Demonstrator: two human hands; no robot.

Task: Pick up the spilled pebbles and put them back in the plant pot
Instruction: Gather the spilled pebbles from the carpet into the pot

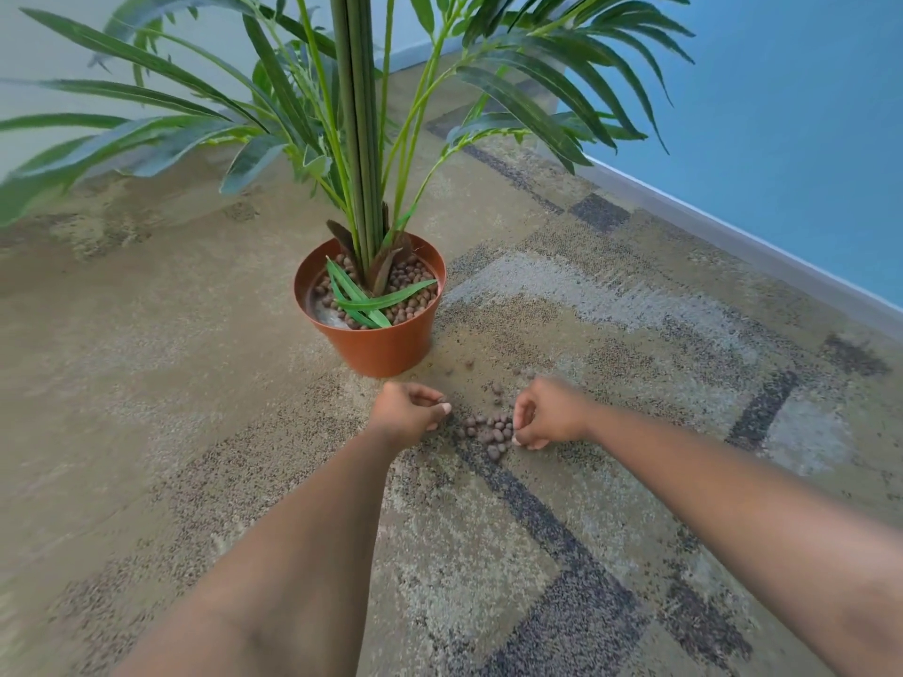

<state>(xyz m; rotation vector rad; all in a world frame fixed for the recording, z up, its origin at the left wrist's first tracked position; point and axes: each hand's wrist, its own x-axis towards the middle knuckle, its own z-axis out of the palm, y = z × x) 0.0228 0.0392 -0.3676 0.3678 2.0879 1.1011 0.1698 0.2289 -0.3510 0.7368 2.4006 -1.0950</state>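
Note:
A heap of brown pebbles (488,430) lies on the carpet just in front of an orange plant pot (378,346), with a few strays (497,388) nearer the pot. The pot holds a tall green palm and more pebbles around its stems. My left hand (408,412) rests at the left edge of the heap, fingers curled, a pebble pinched at the fingertips. My right hand (549,412) is at the heap's right edge, fingers bent down onto the pebbles; whether it holds any is hidden.
Patterned beige and grey carpet (611,554) covers the floor. A blue wall with a grey skirting board (733,237) runs along the right. Long palm leaves (146,139) spread out over the left and top of the view.

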